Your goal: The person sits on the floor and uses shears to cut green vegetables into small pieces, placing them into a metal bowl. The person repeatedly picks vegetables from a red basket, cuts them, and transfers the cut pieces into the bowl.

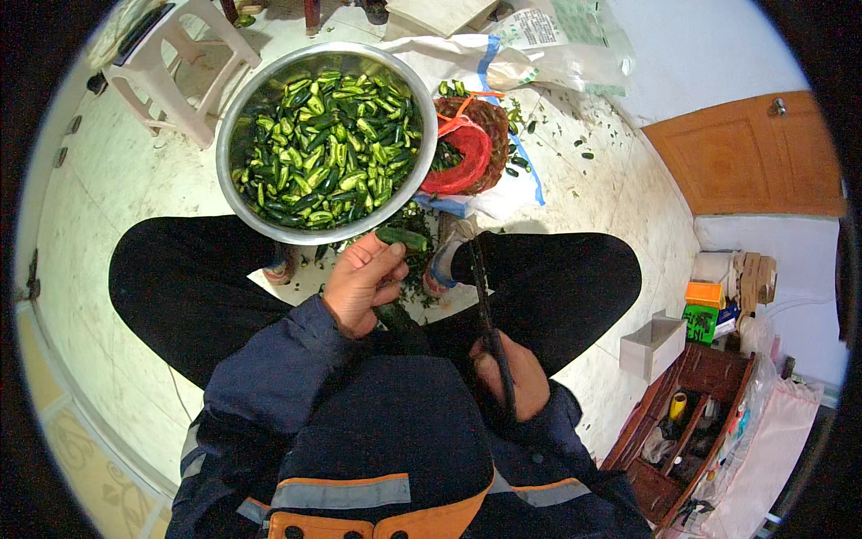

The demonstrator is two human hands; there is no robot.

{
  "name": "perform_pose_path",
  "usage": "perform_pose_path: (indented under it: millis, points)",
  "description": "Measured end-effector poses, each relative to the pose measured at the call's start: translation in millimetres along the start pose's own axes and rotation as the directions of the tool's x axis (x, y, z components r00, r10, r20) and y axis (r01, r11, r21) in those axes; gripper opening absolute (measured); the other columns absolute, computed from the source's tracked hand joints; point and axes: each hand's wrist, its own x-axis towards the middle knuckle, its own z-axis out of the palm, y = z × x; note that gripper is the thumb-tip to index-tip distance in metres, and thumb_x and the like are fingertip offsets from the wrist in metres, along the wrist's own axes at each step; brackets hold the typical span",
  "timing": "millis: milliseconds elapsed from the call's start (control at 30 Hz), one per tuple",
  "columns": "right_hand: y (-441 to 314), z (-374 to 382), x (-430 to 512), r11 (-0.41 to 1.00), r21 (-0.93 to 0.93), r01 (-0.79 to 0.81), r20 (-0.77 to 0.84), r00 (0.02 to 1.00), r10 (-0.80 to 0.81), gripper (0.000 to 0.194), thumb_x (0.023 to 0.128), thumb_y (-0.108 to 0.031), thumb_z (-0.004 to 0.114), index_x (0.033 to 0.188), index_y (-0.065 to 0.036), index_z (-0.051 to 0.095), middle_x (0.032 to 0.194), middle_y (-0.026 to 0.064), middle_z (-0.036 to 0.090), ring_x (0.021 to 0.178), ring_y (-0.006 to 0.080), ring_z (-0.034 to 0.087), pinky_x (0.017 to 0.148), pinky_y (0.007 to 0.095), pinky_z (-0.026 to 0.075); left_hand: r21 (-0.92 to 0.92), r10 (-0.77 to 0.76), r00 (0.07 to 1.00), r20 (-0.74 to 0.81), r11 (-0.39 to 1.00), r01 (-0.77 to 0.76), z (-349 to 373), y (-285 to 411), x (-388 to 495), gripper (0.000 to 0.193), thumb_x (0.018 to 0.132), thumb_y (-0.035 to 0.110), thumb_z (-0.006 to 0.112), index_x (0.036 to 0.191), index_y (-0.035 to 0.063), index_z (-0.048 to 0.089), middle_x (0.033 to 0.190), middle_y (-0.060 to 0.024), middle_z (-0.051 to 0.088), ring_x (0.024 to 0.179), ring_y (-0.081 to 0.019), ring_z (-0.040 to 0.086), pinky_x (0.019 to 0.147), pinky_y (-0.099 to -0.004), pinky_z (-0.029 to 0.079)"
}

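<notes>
My left hand (367, 283) pinches a small green vegetable (404, 238), a cucumber or pepper, between thumb and fingers. It is just off the near rim of a large steel basin (227, 182). The basin holds many split green pieces (330, 148), their pale insides showing. A dark green, elongated shape (399, 322) lies just below my left palm; I cannot tell whether that hand touches it. In my right hand (515, 377) is a pair of dark scissors (482, 286), blades pointing away from me, the handle around my fingers.
Right of the basin, a red mesh bag (465, 158) lies on a white woven sack (522, 178). Green trimmings (421, 286) litter the floor between my feet. A plastic stool (178, 74) stands at upper left. A brown wooden drawer box (680, 431) sits at lower right.
</notes>
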Motion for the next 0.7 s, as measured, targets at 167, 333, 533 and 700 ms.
perform_pose_path:
  millis: [167, 333, 533, 700]
  points:
    - [-42, -15, -1, 0.822, -0.562, 0.091, -0.191, 0.953, -0.236, 0.065, 0.069, -0.052, 0.078, 0.103, -0.003, 0.053, 0.091, 0.0182, 0.057, 0.086, 0.0377, 0.057, 0.072, 0.0452, 0.049, 0.093, 0.055, 0.998, 0.012, 0.994, -0.056, 7, 12, -10, 0.006, 0.096, 0.012, 0.055, 0.098, 0.0092, 0.06, 0.068, 0.0055, 0.048, 0.051, -0.0027, 0.037, 0.041, -0.0175, 0.026]
    - [-43, -24, 18, 0.773, -0.615, 0.155, -0.107, 0.955, -0.276, 0.072, 0.061, -0.042, 0.083, 0.108, 0.003, 0.052, 0.094, 0.0191, 0.053, 0.09, 0.0378, 0.053, 0.075, 0.0442, 0.047, 0.229, 0.057, 0.998, 0.023, 0.972, -0.061, 17, 15, -19, 0.016, 0.093, 0.006, 0.057, 0.108, 0.0064, 0.064, 0.067, 0.0049, 0.054, 0.048, -0.0022, 0.038, 0.041, -0.0181, 0.027]
    - [-51, -21, 25, 0.746, -0.632, 0.212, -0.016, 0.958, -0.286, 0.076, 0.061, -0.044, 0.083, 0.109, 0.005, 0.051, 0.096, 0.0201, 0.052, 0.091, 0.038, 0.053, 0.077, 0.0433, 0.048, 0.212, 0.062, 0.997, 0.042, 0.975, -0.07, 17, 15, -22, 0.023, 0.091, 0.002, 0.057, 0.112, 0.0066, 0.066, 0.07, 0.0033, 0.059, 0.048, -0.002, 0.038, 0.041, -0.0187, 0.027]
    - [-48, -30, 23, 0.772, -0.581, 0.257, 0.076, 0.962, -0.262, 0.071, 0.065, -0.052, 0.08, 0.101, 0.003, 0.054, 0.094, 0.0195, 0.054, 0.09, 0.0376, 0.053, 0.079, 0.0447, 0.048, 0.211, 0.037, 0.996, 0.087, 0.976, -0.054, 15, 18, -25, 0.023, 0.09, 0.005, 0.059, 0.112, 0.0035, 0.065, 0.068, 0.0037, 0.057, 0.048, -0.0026, 0.038, 0.042, -0.0192, 0.026]
